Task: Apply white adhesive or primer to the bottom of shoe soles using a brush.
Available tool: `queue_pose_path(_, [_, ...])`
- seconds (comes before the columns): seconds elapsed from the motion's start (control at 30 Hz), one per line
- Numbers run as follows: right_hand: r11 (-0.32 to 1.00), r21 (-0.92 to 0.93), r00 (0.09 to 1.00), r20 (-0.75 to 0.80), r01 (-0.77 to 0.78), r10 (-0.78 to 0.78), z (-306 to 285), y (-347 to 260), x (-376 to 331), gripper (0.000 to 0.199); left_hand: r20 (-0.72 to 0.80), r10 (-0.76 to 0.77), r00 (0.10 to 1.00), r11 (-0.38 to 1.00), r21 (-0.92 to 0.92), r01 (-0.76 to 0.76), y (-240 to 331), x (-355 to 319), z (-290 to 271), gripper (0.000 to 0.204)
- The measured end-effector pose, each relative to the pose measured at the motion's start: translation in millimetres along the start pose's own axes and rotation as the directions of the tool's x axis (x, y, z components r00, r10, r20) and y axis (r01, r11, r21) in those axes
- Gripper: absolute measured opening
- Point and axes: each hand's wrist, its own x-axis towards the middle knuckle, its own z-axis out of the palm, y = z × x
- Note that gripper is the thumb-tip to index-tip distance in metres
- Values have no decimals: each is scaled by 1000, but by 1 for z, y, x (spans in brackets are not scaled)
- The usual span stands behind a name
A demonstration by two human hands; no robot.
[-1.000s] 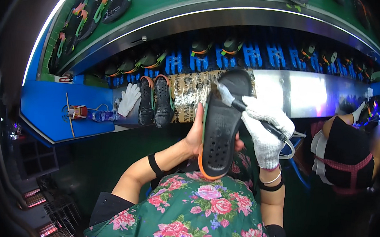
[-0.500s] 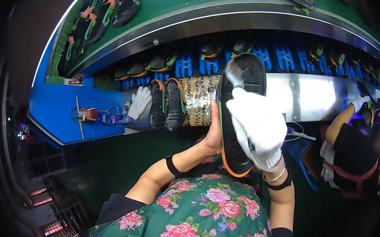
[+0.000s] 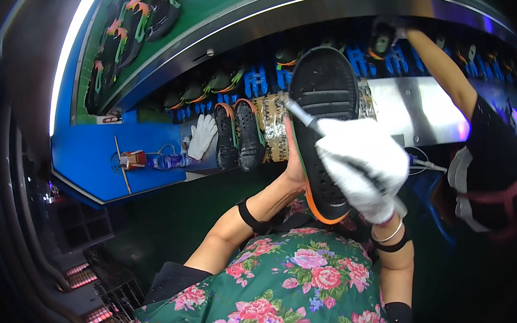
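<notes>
Upright in front of me stands a black shoe, its long flat face with ridges and small holes toward me and an orange and green rim round it. My bare left hand grips it along its left edge. My right hand, in a white knit glove, is closed round a slim brush. The brush head lies at the shoe's left edge; whether it touches is hard to tell. Left of my left hand, a pair of black shoes with orange and green trim stands beside a white glove.
A blue table at left bears a plastic bottle and a small red box. Behind runs a rack of blue holders with shoes. A green conveyor carries more shoes. At right a co-worker reaches toward the rack.
The brush has gone from the shoe's upper face to its left edge. The view has shifted and turned slightly. The co-worker's arm now stretches up to the rack.
</notes>
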Motion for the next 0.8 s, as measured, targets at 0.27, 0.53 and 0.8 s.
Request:
queue_pose_path(0.27, [977, -182, 991, 99, 110, -93, 3, -4, -14, 33, 67, 61, 996, 941, 329, -80, -17, 6, -36, 105])
queue_pose_path(0.53, [979, -195, 993, 118, 51, -28, -14, 5, -27, 38, -43, 39, 998, 999, 3, -39, -25, 14, -30, 111])
queue_pose_path(0.8, [988, -138, 998, 9, 69, -69, -17, 9, -23, 28, 267, 33, 963, 892, -443, 93, -12, 20, -33, 114])
